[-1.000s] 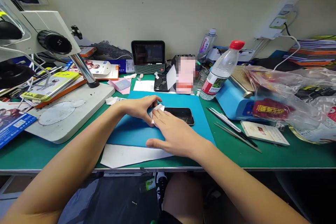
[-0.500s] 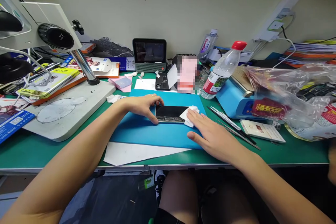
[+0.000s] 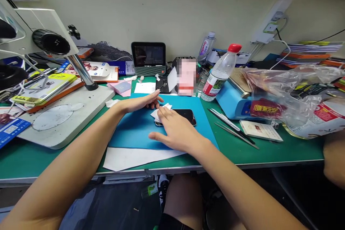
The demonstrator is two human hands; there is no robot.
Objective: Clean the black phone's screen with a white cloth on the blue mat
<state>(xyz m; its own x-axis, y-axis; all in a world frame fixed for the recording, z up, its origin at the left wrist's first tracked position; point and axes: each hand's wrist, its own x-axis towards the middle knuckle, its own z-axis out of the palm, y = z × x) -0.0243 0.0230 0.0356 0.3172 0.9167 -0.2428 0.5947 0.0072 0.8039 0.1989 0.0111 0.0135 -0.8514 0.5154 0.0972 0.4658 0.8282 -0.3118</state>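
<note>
A black phone (image 3: 185, 115) lies screen up on a blue mat (image 3: 134, 129) in the middle of the green desk. My right hand (image 3: 174, 131) lies flat with its fingers pressing a crumpled white wipe (image 3: 159, 112) onto the phone's left end. My left hand (image 3: 144, 102) rests beside it at the phone's far left corner, fingers stretched out flat and touching the mat. A white paper sheet (image 3: 126, 158) sticks out from under the mat's near edge.
A microscope stand (image 3: 59, 115) fills the left. Behind the mat stand a small screen device (image 3: 148, 57) and a water bottle (image 3: 218, 75). Tweezers (image 3: 231, 127) and a small card (image 3: 260, 130) lie right, beside a blue machine (image 3: 231, 102) and plastic bags (image 3: 291, 93). Another person's arm (image 3: 334, 158) shows at right.
My right hand has swept the wipe from the phone's right end back to its left end. My left hand has let go of the phone's left edge and now lies stretched out.
</note>
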